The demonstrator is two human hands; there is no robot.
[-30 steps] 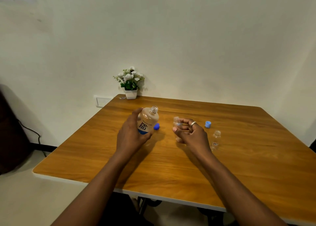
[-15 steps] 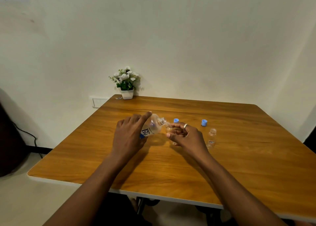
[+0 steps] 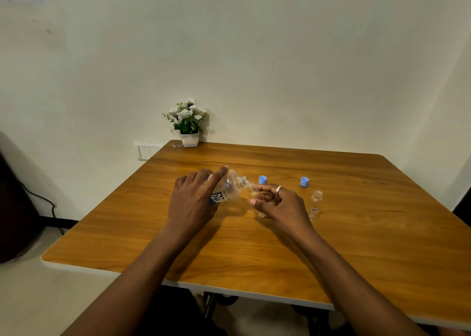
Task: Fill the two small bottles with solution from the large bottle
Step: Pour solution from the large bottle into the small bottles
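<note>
My left hand (image 3: 193, 200) grips the large clear bottle (image 3: 229, 189), which is uncapped and tipped over to the right, its threaded neck lying at the mouth of a small clear bottle (image 3: 253, 193). My right hand (image 3: 280, 207) holds that small bottle, with the fingers curled round it and hiding most of its body. The second small bottle (image 3: 316, 204) stands upright and uncapped on the wooden table (image 3: 356, 246), just right of my right hand. Two blue caps lie behind the hands: one cap (image 3: 263, 179) beside the large bottle's neck, the other cap (image 3: 304, 182) further right.
A white pot of white flowers (image 3: 189, 127) stands at the table's far left corner against the wall. A wall socket (image 3: 146, 151) sits left of it. A dark shape and a cable (image 3: 40, 203) are on the floor at left.
The large bottle has gone from nearly upright to tipped right, its neck now at the small bottle's mouth. Both hands stay close together over the table's middle.
</note>
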